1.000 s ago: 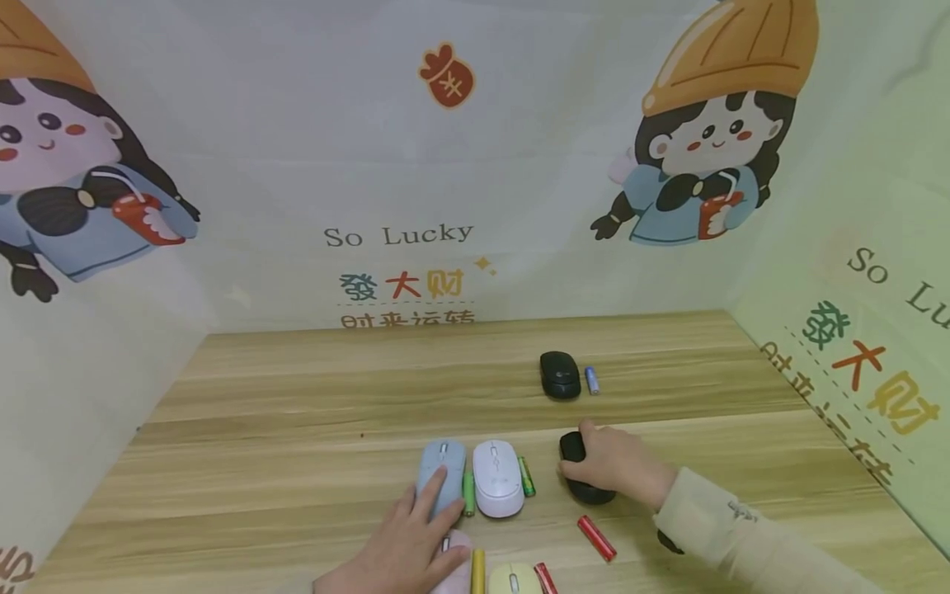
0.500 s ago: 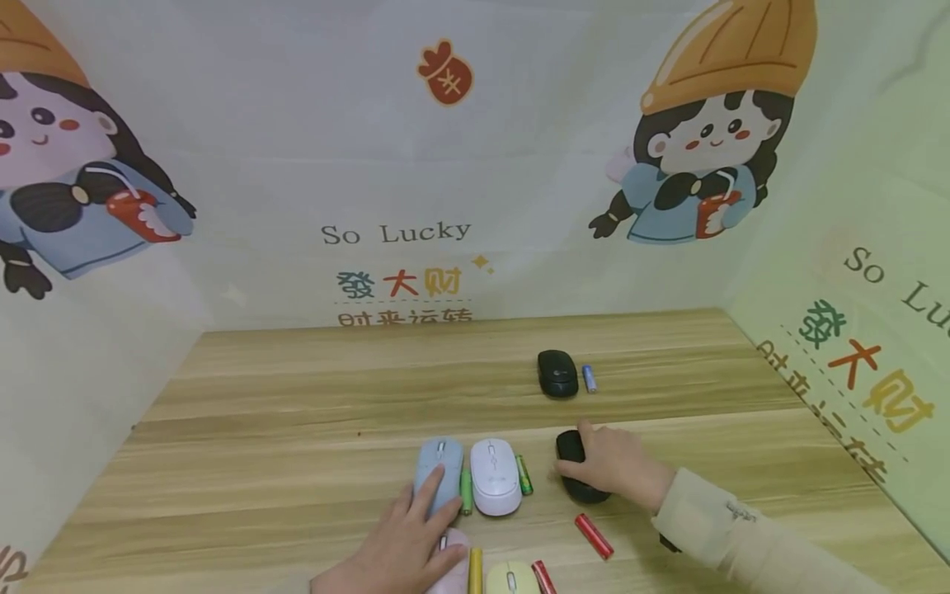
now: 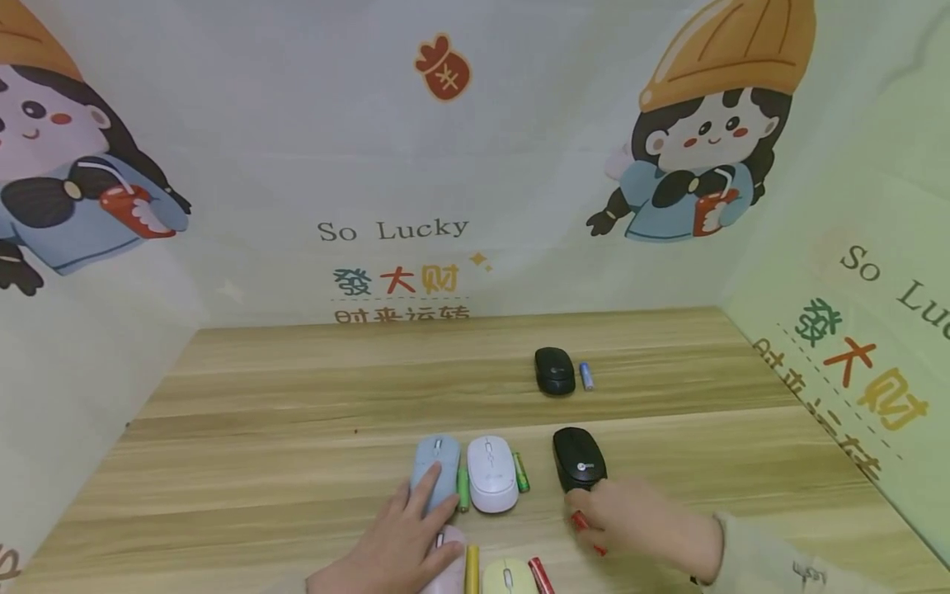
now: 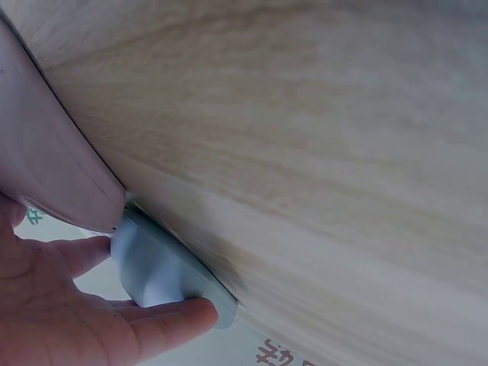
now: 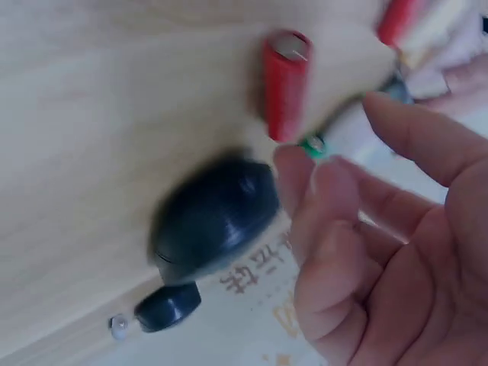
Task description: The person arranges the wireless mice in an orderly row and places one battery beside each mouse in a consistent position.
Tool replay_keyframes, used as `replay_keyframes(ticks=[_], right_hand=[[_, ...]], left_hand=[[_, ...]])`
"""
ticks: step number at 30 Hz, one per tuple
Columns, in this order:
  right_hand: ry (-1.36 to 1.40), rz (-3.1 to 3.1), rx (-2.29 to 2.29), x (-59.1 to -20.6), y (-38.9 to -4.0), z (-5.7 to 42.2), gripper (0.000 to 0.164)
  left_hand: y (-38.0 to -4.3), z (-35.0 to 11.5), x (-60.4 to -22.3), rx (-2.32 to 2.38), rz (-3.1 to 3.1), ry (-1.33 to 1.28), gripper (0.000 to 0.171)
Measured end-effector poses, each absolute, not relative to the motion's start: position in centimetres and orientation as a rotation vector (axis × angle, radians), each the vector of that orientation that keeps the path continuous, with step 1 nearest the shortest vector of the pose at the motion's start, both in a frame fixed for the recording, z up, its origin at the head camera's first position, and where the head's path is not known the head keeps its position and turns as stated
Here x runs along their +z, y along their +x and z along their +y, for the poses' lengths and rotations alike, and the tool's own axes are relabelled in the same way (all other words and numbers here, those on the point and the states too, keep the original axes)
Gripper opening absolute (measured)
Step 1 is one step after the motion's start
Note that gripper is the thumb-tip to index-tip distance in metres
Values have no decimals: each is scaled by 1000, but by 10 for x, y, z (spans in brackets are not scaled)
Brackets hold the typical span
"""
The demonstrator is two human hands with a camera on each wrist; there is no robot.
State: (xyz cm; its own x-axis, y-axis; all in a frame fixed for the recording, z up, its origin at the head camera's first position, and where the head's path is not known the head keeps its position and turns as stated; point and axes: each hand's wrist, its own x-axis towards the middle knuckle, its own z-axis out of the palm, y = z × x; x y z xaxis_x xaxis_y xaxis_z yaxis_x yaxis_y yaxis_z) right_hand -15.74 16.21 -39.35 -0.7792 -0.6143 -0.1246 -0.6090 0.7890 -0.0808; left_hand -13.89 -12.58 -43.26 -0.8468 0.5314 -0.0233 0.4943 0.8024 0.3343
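Observation:
My left hand lies with fingers spread over the light blue mouse and the pink mouse; in the left wrist view its fingertips rest on the blue one's side. At the right, my right hand hovers over a red battery, partly covering it in the head view. Thumb and fingers stand apart there, and a gap shows between them and the battery. Just beyond those fingers sits a black mouse, its top now uncovered.
Another black mouse and a blue battery lie farther back. Beside the white mouse are green batteries. Nearer are a yellow battery, a yellow mouse and a second red battery. A printed cloth borders the table.
My right hand has let go of the near black mouse and moved back toward me, over the red battery. The left hand keeps its place on the two mice.

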Motion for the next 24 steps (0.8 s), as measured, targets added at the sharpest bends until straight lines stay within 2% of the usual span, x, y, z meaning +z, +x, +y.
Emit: replay_keyframes(ticks=[3,7,24], right_hand=[[-1099,2858,-64,-404,-151,164,12],[-1197,2915,-124,-414,-146,165,9],[-1078,2816,-309,-424,-148,163,4]], left_hand=[[-140,-126,-432,483,2863,818,59],[-140,-126,-432,487,2859,814,60],[-140,-126,-434,492,2866,811,60]])
